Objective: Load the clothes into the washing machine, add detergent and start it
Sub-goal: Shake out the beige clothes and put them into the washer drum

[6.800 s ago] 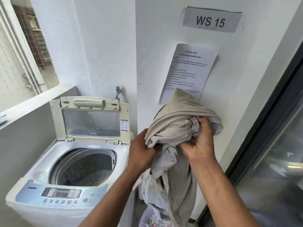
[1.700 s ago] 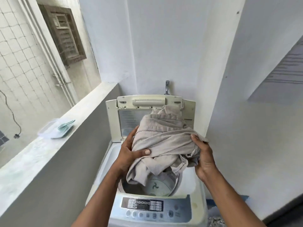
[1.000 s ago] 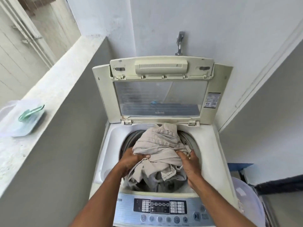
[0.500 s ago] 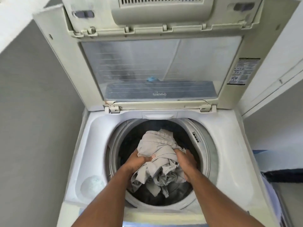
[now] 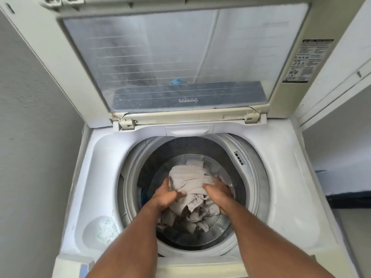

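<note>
The beige clothes (image 5: pixel 190 183) lay bunched deep inside the drum (image 5: pixel 239 189) of the washer (image 5: pixel 281 207), under its raised lid (image 5: pixel 170 57). The left hand (image 5: pixel 163 196) gripped the bundle's left side; the right hand (image 5: pixel 218 192) clutched its right, the bundle between them.

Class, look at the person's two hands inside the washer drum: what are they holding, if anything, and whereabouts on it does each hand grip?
Both grip the beige clothes bundle: left hand on its left side, right hand on its right.
</note>
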